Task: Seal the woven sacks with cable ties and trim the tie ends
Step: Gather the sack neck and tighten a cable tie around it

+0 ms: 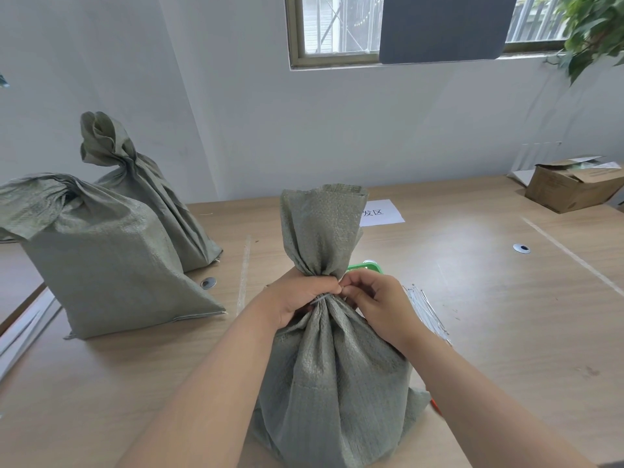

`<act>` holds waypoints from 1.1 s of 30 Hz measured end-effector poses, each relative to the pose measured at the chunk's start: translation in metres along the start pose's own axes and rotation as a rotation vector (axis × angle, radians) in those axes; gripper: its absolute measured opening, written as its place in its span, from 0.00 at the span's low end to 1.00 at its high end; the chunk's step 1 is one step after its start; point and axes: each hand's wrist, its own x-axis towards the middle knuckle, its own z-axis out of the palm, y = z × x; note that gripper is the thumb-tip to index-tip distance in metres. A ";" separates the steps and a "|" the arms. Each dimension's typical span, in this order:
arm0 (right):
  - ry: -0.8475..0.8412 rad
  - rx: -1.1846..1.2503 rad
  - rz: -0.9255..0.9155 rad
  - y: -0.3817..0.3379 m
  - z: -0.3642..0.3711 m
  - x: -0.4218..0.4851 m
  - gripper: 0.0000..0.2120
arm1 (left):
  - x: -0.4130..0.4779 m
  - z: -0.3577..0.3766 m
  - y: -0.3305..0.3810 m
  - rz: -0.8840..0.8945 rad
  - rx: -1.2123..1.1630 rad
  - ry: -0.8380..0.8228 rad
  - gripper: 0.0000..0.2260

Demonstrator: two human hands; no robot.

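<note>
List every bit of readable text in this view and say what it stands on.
"发区": on the white paper sheet lying on the table; the held sack hides its left part, so there may be more characters.
Cardboard box: any print on its side is too blurred to read.
No other text is legible.

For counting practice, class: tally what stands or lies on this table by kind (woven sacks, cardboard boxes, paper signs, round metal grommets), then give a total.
Woven sacks: 3
Cardboard box: 1
Paper sign: 1
Metal grommets: 2
Total: 7
</note>
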 end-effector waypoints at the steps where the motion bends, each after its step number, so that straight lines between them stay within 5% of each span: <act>1: -0.009 0.019 0.002 -0.001 0.000 -0.001 0.14 | -0.001 0.000 -0.001 -0.001 -0.011 -0.002 0.09; 11: -0.107 0.443 0.116 -0.005 0.002 -0.003 0.09 | -0.012 -0.003 -0.005 -0.010 -0.127 -0.050 0.07; 33: -0.163 0.516 0.183 0.000 0.005 -0.003 0.04 | -0.011 0.004 -0.007 0.010 -0.180 -0.034 0.04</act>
